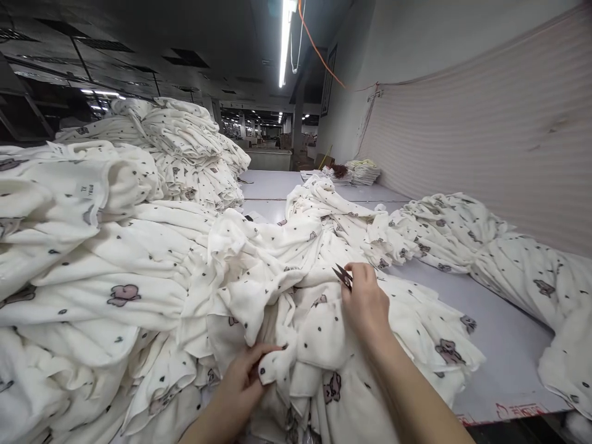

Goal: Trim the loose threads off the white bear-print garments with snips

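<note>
A white fleece garment (296,290) with small dark hearts and pink bear prints lies bunched in front of me on the table. My left hand (245,379) pinches a fold of this garment near its lower edge, fingers closed on the cloth. My right hand (365,302) rests on top of the garment and grips small thread snips (343,275), whose dark blades stick out to the upper left, over the fabric.
Tall stacks of the same white printed garments (92,246) fill the left side. More of them lie heaped at right (462,234) along a striped cloth wall (485,123). The grey table (490,345) runs back to folded stacks (363,172) far off.
</note>
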Tool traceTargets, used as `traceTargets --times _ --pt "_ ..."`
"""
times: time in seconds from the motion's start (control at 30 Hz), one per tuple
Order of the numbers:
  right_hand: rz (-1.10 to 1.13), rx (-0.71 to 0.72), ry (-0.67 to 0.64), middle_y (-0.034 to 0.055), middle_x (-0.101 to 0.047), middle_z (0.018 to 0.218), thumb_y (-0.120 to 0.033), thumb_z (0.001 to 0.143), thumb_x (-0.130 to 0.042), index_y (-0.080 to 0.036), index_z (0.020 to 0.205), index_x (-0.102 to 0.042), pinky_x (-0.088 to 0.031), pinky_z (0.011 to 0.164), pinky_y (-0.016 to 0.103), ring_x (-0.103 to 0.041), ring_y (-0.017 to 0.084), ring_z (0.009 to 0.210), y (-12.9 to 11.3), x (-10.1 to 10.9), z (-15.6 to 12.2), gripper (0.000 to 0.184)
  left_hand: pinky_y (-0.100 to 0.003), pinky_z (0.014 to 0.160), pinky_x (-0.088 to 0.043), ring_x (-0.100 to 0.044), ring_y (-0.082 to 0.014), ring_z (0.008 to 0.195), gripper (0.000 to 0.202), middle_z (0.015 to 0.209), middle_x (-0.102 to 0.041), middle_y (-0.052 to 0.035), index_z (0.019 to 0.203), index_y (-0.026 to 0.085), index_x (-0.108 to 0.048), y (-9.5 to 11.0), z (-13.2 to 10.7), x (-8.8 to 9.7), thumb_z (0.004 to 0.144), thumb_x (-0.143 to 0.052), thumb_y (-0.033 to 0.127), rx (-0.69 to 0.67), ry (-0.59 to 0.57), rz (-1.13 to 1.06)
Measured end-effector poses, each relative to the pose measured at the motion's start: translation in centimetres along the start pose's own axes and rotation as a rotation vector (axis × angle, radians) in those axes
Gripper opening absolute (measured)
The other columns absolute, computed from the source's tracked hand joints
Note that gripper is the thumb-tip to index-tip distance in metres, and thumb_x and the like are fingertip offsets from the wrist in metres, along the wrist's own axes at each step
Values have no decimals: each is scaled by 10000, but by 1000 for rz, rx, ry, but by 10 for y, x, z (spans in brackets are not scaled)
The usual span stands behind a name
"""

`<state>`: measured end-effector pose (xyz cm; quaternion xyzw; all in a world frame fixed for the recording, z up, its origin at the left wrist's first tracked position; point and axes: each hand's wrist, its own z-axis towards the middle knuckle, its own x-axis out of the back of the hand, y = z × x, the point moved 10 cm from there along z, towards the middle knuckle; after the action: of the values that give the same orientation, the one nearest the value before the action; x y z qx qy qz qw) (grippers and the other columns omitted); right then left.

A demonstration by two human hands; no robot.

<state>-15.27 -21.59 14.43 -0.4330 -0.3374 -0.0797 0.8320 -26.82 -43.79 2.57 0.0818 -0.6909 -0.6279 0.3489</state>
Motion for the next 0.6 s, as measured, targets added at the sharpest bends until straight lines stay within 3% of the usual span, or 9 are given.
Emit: traceTargets --times 0.07,0.13,0.17,0.23,0.3,0.43,0.5,0.57,0.6 --pt "55 48 -65 69 -588 1015 -217 823 -534 -238 938 -581 -385 575 296 -555 211 723 -8 -1 -30 125 -366 956 -456 -613 -281 1072 280 1100 -704 -44 1037 274 -702 6 5 -1 766 -636 291 62 13 -185" --pt "247 85 -271 21 -618 862 -316 829 -585 -256 886 -587 -447 584 285 -572 193 672 -15 -24 -72 83 -352 939 -470 -626 -276 1055 264 1068 -718 -42 1017 255 -699 14 7 -7 764 -651 315 71 19 -328" --pt "350 71 -351 14 -624 883 -311 792 -630 -262 919 -591 -474 633 286 -595 203 738 -14 -36 -93 142 -349 931 -478 -630 -270 1050 266 1063 -721 -37 1027 257 -691 16 8 -8 771 -644 313 79 39 -381" --pt "411 61 -319 16 -616 941 -243 684 -694 -260 1001 -587 -494 721 296 -609 221 846 -5 -47 -121 335 -344 960 -469 -607 -257 1108 310 1134 -704 -19 1085 279 -671 15 7 -5 778 -625 280 99 122 -442" --pt "380 55 -253 41 -598 1022 -210 702 -657 -256 1086 -575 -497 766 307 -610 232 920 7 -53 -133 395 -336 999 -452 -555 -249 1202 372 1235 -665 -2 1120 297 -668 11 5 0 755 -626 236 121 193 -513" --pt "383 135 -308 39 -593 912 -210 863 -505 -234 904 -595 -505 717 284 -628 195 809 9 -61 -134 102 -321 848 -563 -630 -280 1103 227 1058 -741 -15 843 247 -723 -3 -2 21 617 -734 236 219 386 -784" --pt "443 156 -282 19 -585 822 -236 894 -485 -233 835 -575 -498 655 263 -616 175 720 7 -56 -135 108 -283 798 -584 -652 -262 1064 189 960 -753 5 759 240 -687 -6 -6 33 587 -765 224 243 507 -889" --pt "487 165 -207 11 -584 808 -261 856 -547 -244 905 -585 -495 620 254 -609 174 687 6 -52 -143 64 -239 832 -571 -623 -227 1119 187 978 -740 19 796 248 -678 -2 -6 40 628 -751 208 231 563 -957" --pt "481 185 -180 15 -587 824 -270 811 -597 -250 968 -595 -499 606 257 -613 180 683 5 -54 -150 158 -222 852 -560 -607 -211 1142 183 999 -731 19 826 249 -678 1 -4 41 659 -731 197 220 568 -984"
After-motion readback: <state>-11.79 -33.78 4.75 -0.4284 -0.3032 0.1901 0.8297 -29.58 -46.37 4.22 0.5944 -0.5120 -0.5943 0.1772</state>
